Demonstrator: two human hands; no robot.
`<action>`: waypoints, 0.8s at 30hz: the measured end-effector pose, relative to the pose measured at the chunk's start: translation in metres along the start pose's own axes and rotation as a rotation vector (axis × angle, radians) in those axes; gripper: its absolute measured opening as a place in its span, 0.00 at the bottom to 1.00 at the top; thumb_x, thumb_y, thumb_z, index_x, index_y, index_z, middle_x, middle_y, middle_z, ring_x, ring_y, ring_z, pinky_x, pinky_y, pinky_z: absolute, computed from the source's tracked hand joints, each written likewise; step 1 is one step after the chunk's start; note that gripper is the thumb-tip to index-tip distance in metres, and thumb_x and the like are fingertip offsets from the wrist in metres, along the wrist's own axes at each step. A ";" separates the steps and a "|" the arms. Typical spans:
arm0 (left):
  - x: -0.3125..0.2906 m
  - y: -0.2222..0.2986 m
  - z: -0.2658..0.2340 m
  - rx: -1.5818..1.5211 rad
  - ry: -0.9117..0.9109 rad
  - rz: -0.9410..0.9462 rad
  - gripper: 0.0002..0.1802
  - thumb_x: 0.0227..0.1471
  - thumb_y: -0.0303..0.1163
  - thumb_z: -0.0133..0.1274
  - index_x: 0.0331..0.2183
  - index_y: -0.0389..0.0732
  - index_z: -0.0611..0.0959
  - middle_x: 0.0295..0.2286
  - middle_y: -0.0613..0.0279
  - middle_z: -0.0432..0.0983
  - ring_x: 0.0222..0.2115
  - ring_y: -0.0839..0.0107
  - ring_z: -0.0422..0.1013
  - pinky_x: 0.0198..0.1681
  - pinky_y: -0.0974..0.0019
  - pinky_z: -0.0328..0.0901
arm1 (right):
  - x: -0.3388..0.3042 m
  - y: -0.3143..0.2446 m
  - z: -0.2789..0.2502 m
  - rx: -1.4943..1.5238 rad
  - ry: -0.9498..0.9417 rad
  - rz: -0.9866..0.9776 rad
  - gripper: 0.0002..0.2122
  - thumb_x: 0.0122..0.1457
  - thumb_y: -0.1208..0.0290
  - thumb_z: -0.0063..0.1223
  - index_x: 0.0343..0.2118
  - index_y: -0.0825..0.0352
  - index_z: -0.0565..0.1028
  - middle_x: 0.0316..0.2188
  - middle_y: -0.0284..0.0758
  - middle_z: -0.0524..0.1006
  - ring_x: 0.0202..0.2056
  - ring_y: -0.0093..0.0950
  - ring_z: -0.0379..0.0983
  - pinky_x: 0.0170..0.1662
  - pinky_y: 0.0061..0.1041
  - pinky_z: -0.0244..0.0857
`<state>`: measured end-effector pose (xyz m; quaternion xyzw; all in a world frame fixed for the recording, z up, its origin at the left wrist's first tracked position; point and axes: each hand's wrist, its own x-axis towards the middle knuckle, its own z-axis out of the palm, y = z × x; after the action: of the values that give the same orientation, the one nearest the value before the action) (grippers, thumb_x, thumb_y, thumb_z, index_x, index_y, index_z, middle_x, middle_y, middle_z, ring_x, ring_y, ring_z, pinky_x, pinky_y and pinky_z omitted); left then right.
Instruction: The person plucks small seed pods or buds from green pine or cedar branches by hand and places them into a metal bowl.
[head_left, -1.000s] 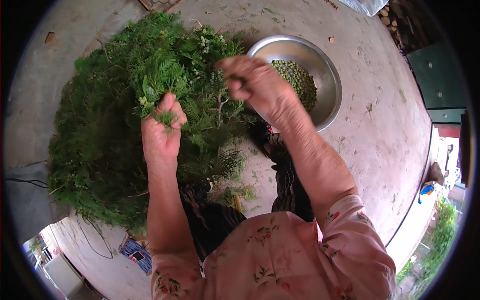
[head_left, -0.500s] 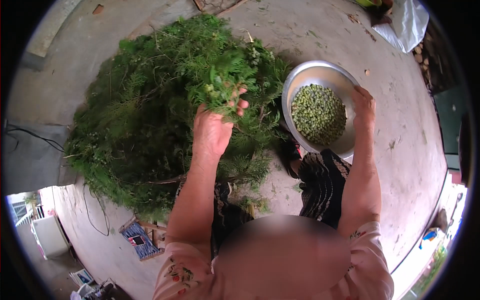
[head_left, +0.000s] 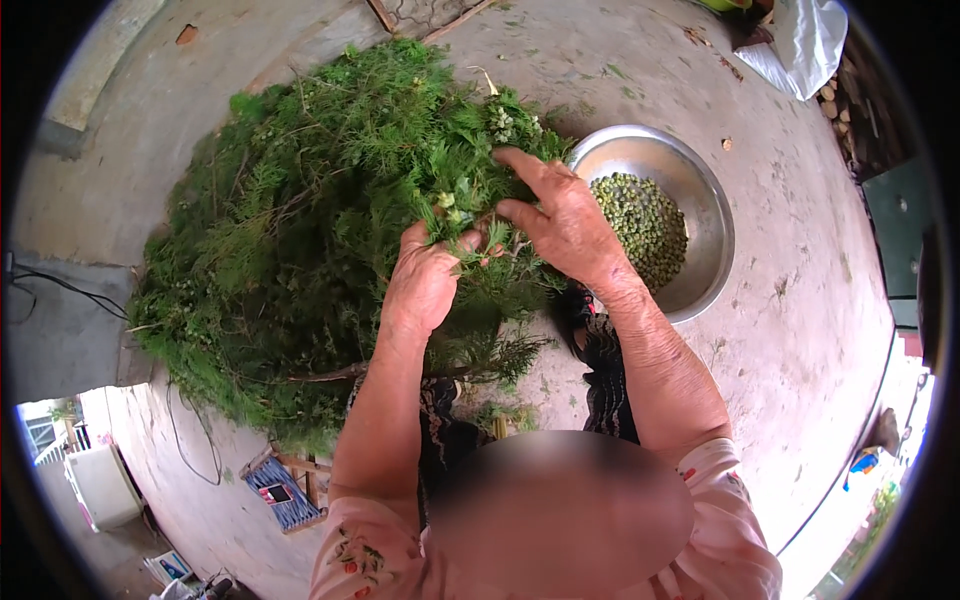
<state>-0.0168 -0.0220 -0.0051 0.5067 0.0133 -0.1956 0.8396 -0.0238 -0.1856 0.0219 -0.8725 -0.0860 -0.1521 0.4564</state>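
A large heap of feathery evergreen branches spreads over the ground in front of me and to the left. My left hand is closed on a leafy evergreen sprig bearing small pale green cones. Just right of the sprig, my right hand reaches over the heap, thumb and forefinger apart, with nothing visible between them. Beside that hand stands a wide metal bowl, partly filled with small round green cones; my right hand and wrist cover its left edge.
A small folding stool with a blue woven seat stands at the lower left. Dark cables run by a grey block on the left. A white sack lies at the far right, near stacked firewood.
My right hand has let go of the bowl's right rim and moved left to the sprig. The bowl sits slightly differently. My left hand, still holding the sprig, has lowered a little.
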 end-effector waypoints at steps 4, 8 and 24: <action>0.007 0.001 -0.006 -0.063 0.007 0.021 0.12 0.45 0.23 0.52 0.36 0.36 0.73 0.31 0.58 0.74 0.26 0.68 0.70 0.26 0.68 0.62 | -0.010 0.006 0.000 0.102 0.012 0.094 0.07 0.46 0.77 0.55 0.29 0.71 0.75 0.24 0.37 0.74 0.27 0.28 0.70 0.32 0.23 0.63; 0.009 -0.001 -0.014 -0.165 0.049 0.047 0.11 0.44 0.20 0.52 0.34 0.37 0.74 0.30 0.58 0.74 0.25 0.68 0.70 0.22 0.68 0.63 | -0.013 0.002 -0.002 0.310 -0.076 0.359 0.06 0.45 0.77 0.54 0.28 0.70 0.76 0.25 0.37 0.75 0.27 0.26 0.71 0.32 0.25 0.63; 0.002 -0.005 0.004 0.010 0.245 0.014 0.09 0.38 0.23 0.59 0.25 0.39 0.75 0.22 0.62 0.73 0.18 0.77 0.65 0.17 0.73 0.57 | -0.001 -0.007 0.008 0.195 -0.040 0.073 0.11 0.44 0.77 0.57 0.33 0.69 0.73 0.27 0.36 0.71 0.30 0.27 0.68 0.34 0.22 0.63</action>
<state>-0.0179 -0.0279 -0.0082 0.5309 0.1113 -0.1263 0.8306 -0.0250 -0.1754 0.0228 -0.8294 -0.0775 -0.1089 0.5425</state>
